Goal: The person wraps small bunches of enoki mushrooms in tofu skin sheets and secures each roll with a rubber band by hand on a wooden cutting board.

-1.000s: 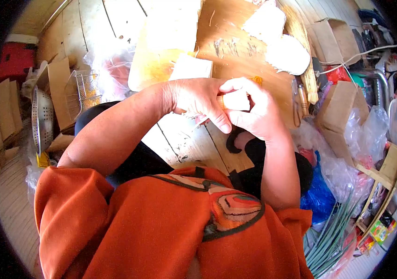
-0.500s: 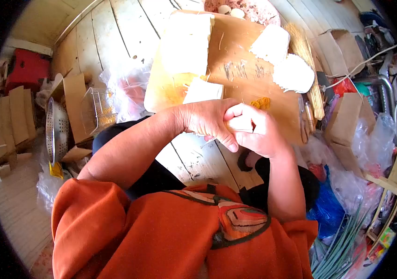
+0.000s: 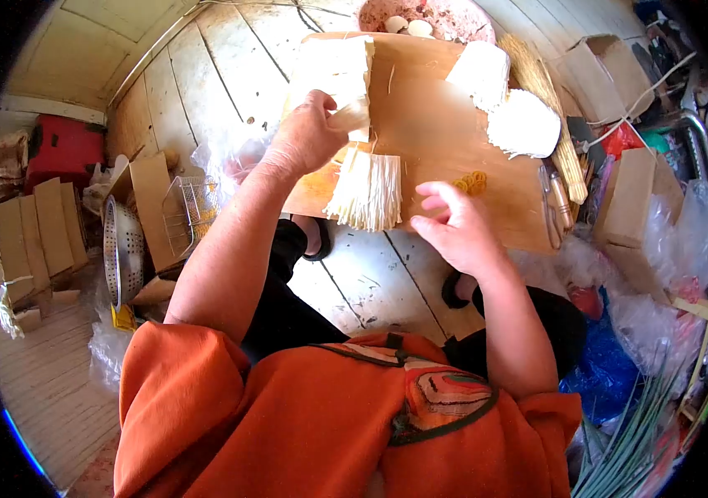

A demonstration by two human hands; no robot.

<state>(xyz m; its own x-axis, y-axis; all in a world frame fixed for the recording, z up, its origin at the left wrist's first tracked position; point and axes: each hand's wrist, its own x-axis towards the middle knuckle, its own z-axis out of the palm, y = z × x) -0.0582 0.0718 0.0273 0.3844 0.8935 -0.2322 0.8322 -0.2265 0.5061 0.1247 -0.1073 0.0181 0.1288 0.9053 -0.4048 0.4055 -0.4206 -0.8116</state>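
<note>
My left hand [image 3: 308, 137] is closed round a small pale bundle of strands [image 3: 351, 116], slightly blurred, over the near end of a white stack [image 3: 341, 66]. The stack lies along the left part of a wooden board [image 3: 429, 108]. Just below that hand, a loose bunch of thin white strands [image 3: 369, 191] fans out past the board's front edge. My right hand [image 3: 458, 224] is open and holds nothing, its fingers apart over the board's front edge. Beside its fingertips lie several yellow rubber bands [image 3: 472, 183].
Two white bunches [image 3: 524, 123] sit at the board's right, by a straw whisk [image 3: 541, 83]. Scissors [image 3: 548, 203] and a wooden-handled knife [image 3: 561, 202] lie near the right edge. Behind is a pink basin [image 3: 454, 17]. A metal colander [image 3: 124, 251] and wire basket [image 3: 196, 212] stand left.
My hands were together round a bundle in front of the board. The left has moved up and away to the stack with a bundle; the right has opened. The loose bunch is now uncovered.
</note>
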